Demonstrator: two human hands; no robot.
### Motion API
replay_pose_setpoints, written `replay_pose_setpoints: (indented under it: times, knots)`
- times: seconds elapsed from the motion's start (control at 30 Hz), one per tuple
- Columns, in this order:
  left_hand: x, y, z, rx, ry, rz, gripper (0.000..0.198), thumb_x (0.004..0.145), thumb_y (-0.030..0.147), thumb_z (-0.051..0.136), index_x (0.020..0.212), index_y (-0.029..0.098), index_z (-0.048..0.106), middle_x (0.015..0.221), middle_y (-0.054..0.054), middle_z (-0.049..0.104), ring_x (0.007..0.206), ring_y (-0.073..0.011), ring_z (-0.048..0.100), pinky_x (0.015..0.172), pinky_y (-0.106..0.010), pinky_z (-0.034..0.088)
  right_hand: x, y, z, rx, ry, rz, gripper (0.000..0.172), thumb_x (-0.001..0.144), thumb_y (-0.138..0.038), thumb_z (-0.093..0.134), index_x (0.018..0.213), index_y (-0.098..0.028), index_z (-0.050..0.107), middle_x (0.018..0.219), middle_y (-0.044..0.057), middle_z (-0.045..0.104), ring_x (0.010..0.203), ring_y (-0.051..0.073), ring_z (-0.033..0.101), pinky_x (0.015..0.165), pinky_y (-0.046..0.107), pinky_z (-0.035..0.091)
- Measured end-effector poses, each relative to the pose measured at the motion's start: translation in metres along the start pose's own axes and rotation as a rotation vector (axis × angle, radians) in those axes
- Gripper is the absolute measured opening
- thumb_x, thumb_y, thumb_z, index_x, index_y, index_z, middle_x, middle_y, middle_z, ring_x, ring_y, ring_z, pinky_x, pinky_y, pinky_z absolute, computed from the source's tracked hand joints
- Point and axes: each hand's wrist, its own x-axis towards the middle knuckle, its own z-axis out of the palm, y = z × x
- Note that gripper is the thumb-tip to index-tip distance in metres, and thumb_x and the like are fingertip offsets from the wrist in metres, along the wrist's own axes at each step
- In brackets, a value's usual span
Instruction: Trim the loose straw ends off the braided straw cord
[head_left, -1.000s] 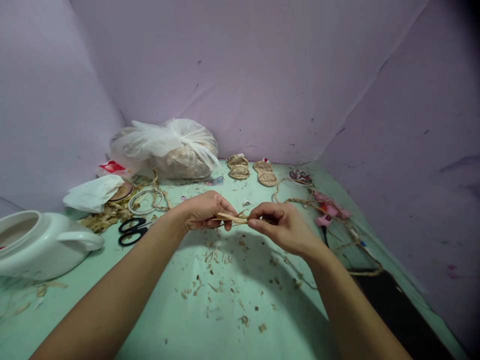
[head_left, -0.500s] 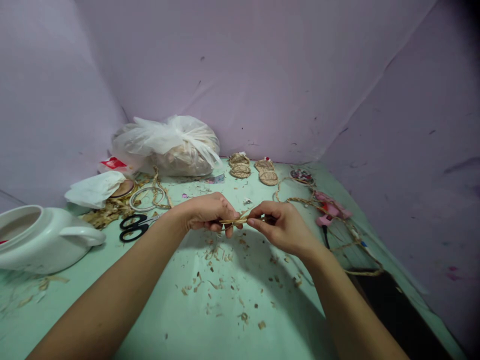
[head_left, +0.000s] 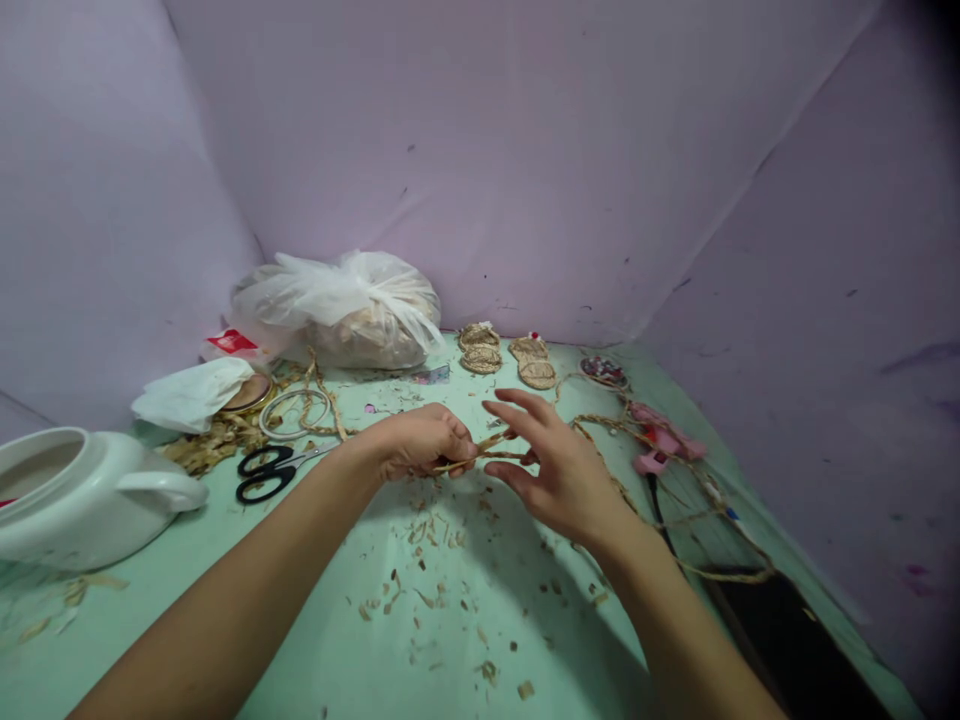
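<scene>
Tan strands of dried plant fibre (head_left: 495, 455) stretch between my two hands above the middle of the table. My left hand (head_left: 426, 440) is closed, pinching them between thumb and fingers. Facing it, my right hand (head_left: 559, 470) has thumb and forefingers spread apart around the strands; its lower fingers curl near them, partly hidden. A braided fibre cord (head_left: 596, 430) lies behind and right of that hand. Scraps of cut fibre (head_left: 427, 530) are scattered on the green tabletop (head_left: 360, 660) below. Black-handled scissors (head_left: 266, 473) lie beside my left forearm.
A white pot (head_left: 90, 500) stands far left. Behind are a metal ring (head_left: 294, 415), a tied plastic bag (head_left: 352, 315) and small woven sandal shapes (head_left: 480, 350). Right are a dish of beads (head_left: 603, 372), a pink glue gun (head_left: 664, 440) and a dark flat object (head_left: 787, 640).
My right thumb and forefingers have let go of their pinch on the strands and spread apart. The left hand keeps its grip. The view has tilted slightly up.
</scene>
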Motion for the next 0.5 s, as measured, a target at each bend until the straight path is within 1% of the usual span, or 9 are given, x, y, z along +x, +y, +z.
replay_pose_setpoints:
  times: [0.03, 0.07, 0.1, 0.13, 0.2, 0.27, 0.33, 0.4, 0.5]
  knots:
    - [0.000, 0.000, 0.000, 0.002, 0.007, -0.004, 0.020, 0.062, 0.028, 0.054, 0.048, 0.014, 0.051, 0.034, 0.005, 0.035, 0.032, -0.0051, 0.023, 0.036, -0.022, 0.013, 0.000, -0.002, 0.001, -0.021, -0.040, -0.033, 0.042, 0.076, -0.025, 0.054, 0.118, -0.027, 0.049, 0.128, 0.008, 0.047, 0.094, 0.020, 0.056, 0.070, 0.029, 0.043]
    - [0.000, 0.000, 0.001, 0.002, 0.014, -0.006, 0.020, 0.062, 0.028, 0.054, 0.047, 0.014, 0.050, 0.033, 0.005, 0.034, 0.032, -0.0052, 0.023, 0.036, -0.022, 0.013, 0.001, -0.004, 0.002, -0.037, -0.085, -0.056, 0.037, 0.079, -0.025, 0.051, 0.115, -0.028, 0.052, 0.125, 0.007, 0.050, 0.096, 0.021, 0.056, 0.070, 0.029, 0.042]
    - [-0.001, 0.001, 0.002, -0.001, 0.018, -0.009, 0.021, 0.062, 0.028, 0.054, 0.047, 0.014, 0.050, 0.034, 0.005, 0.036, 0.032, -0.0052, 0.023, 0.036, -0.023, 0.012, 0.001, -0.005, 0.003, -0.047, -0.128, -0.063, 0.031, 0.081, -0.024, 0.047, 0.110, -0.027, 0.056, 0.116, 0.007, 0.057, 0.093, 0.020, 0.057, 0.069, 0.028, 0.042]
    - [-0.001, 0.002, 0.003, -0.009, 0.021, -0.010, 0.021, 0.062, 0.028, 0.055, 0.047, 0.014, 0.050, 0.034, 0.004, 0.038, 0.032, -0.0050, 0.023, 0.036, -0.023, 0.012, 0.001, -0.007, 0.005, -0.051, -0.162, -0.056, 0.026, 0.082, -0.024, 0.044, 0.103, -0.025, 0.060, 0.104, 0.007, 0.063, 0.086, 0.019, 0.059, 0.067, 0.027, 0.041]
    - [-0.004, 0.004, 0.004, -0.014, 0.018, -0.009, 0.021, 0.063, 0.031, 0.055, 0.052, 0.013, 0.054, 0.038, 0.003, 0.044, 0.033, -0.0046, 0.022, 0.036, -0.022, 0.012, 0.001, -0.008, 0.007, -0.054, -0.191, -0.006, 0.024, 0.083, -0.023, 0.041, 0.086, -0.021, 0.064, 0.079, 0.006, 0.066, 0.069, 0.016, 0.059, 0.060, 0.025, 0.038]
    - [-0.006, 0.007, 0.002, 0.028, 0.027, -0.001, 0.025, 0.065, 0.035, 0.054, 0.060, 0.011, 0.059, 0.042, 0.002, 0.049, 0.034, -0.0044, 0.022, 0.036, -0.021, 0.013, 0.001, -0.006, 0.007, -0.064, -0.150, 0.078, 0.025, 0.081, -0.024, 0.041, 0.071, -0.020, 0.063, 0.062, 0.004, 0.062, 0.056, 0.014, 0.053, 0.053, 0.024, 0.034]
    - [-0.010, 0.007, -0.006, 0.114, 0.061, 0.007, 0.026, 0.065, 0.036, 0.056, 0.067, 0.011, 0.062, 0.048, 0.001, 0.054, 0.037, -0.0046, 0.026, 0.036, -0.020, 0.017, 0.001, 0.000, 0.004, -0.062, -0.063, 0.194, 0.024, 0.079, -0.026, 0.043, 0.063, -0.020, 0.060, 0.053, 0.002, 0.057, 0.049, 0.013, 0.048, 0.048, 0.024, 0.030]
    - [-0.013, 0.005, -0.017, 0.201, 0.099, 0.021, 0.023, 0.061, 0.032, 0.059, 0.069, 0.012, 0.064, 0.055, 0.000, 0.058, 0.042, -0.0055, 0.034, 0.039, -0.019, 0.024, 0.002, 0.009, 0.000, -0.016, 0.010, 0.324, 0.022, 0.075, -0.026, 0.045, 0.058, -0.020, 0.057, 0.049, 0.000, 0.053, 0.046, 0.013, 0.045, 0.045, 0.024, 0.027]
    - [-0.019, 0.001, -0.034, 0.227, 0.154, 0.039, 0.017, 0.056, 0.025, 0.060, 0.066, 0.012, 0.064, 0.058, -0.001, 0.058, 0.052, -0.0092, 0.047, 0.048, -0.019, 0.035, 0.002, 0.023, -0.003, 0.162, 0.050, 0.466, 0.021, 0.071, -0.023, 0.044, 0.051, -0.019, 0.050, 0.047, -0.001, 0.050, 0.046, 0.013, 0.044, 0.045, 0.023, 0.029]
